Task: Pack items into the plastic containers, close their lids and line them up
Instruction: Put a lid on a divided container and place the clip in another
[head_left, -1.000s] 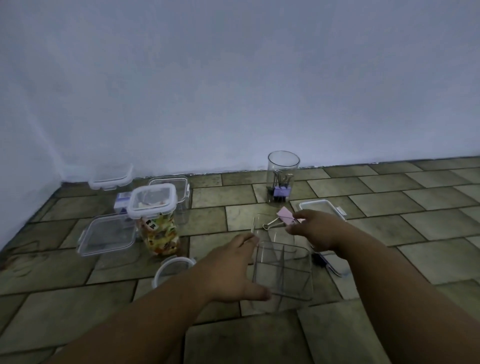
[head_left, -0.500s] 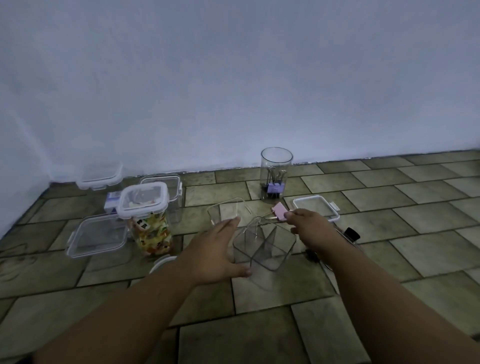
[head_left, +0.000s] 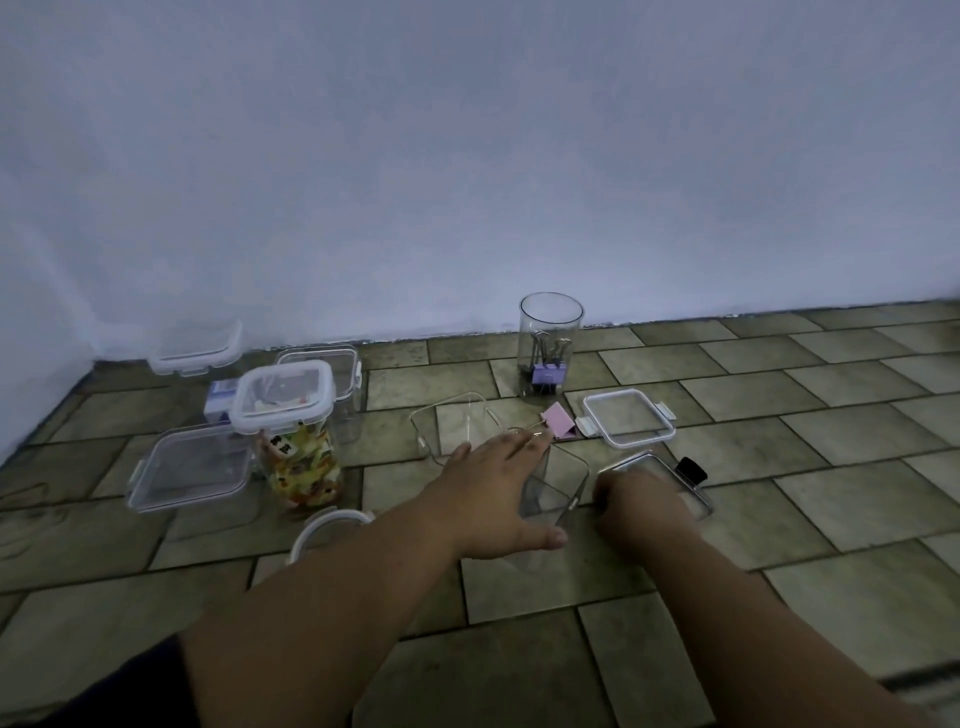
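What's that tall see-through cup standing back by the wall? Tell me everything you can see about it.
The clear cup is a round, straight-sided cylinder, apparently transparent plastic, standing upright on the tiled floor close to the white wall. Its top is open, with no lid on it. Inside, at the bottom, sit a few binder clips, one lilac, with wire handles pointing up. Neither hand touches it; it stands apart from the other containers.

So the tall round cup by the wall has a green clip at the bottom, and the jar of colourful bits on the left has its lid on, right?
Not quite. In the head view the clip at the bottom of the round cup is purple, not green. The jar of colourful bits on the left does have its lid on.
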